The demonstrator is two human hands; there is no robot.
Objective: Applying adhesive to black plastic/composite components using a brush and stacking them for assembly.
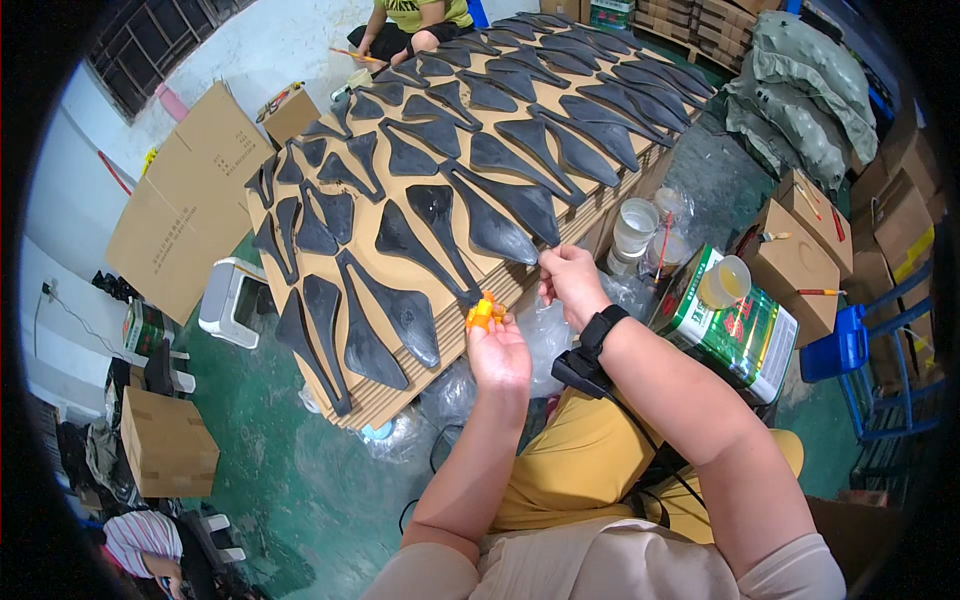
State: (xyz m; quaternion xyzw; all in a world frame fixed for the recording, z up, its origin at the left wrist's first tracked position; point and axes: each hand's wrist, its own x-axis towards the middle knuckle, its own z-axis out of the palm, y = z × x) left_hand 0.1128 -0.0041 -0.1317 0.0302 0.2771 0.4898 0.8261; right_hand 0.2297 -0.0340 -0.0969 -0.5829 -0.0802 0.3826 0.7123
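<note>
My left hand (499,352) is palm up, its fingers closed around a small yellow-and-orange object (484,312) whose kind I cannot make out. That object is at the near edge of the cardboard stack, by the narrow end of a black paddle-shaped piece (408,240). My right hand (572,283), a black band on its wrist, has its thumb and fingers pinched at the near tip of another black paddle-shaped piece (495,228). Many similar flat black pieces lie in rows on the cardboard sheets (470,345).
At right a yellow-tinted cup (725,282) stands on a green tin (735,330), near clear plastic tubs (634,228). Boxes (795,270) hold brushes. A blue bin (836,343) and stuffed sacks (800,85) lie beyond. Another person (415,25) sits at the far end; a second (145,550) is lower left.
</note>
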